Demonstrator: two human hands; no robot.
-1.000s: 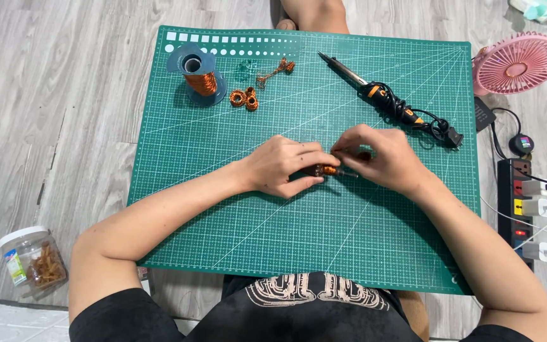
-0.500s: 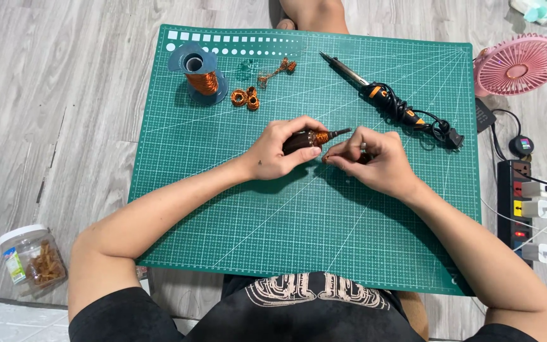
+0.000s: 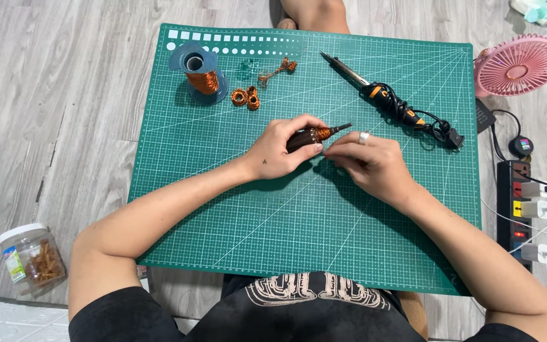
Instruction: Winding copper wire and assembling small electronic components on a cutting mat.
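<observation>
The left hand is closed around a dark stick that has copper wire wound around its middle. The thumb and the fingers hold the thick end, and the thin tip of the stick points out to the right and a little upward, away from the grip. The right hand is just beside the grip, on its right and slightly lower. Its fingers are bent together and the fingertips come close under the wound part of the stick. I cannot tell if they pinch a thin wire or only touch the stick. A ring sits on one finger of this hand.

Both hands are above a green cutting mat. Beyond the grip, toward the far left, stands a spool of copper wire. Between the spool and the grip lie two small copper coils, and a small twisted wire piece lies a bit farther. Beyond the right hand lies a soldering iron with its cord wrapped up. A pink fan and a power strip are well to the right, off the mat. A plastic jar stands far to the lower left.
</observation>
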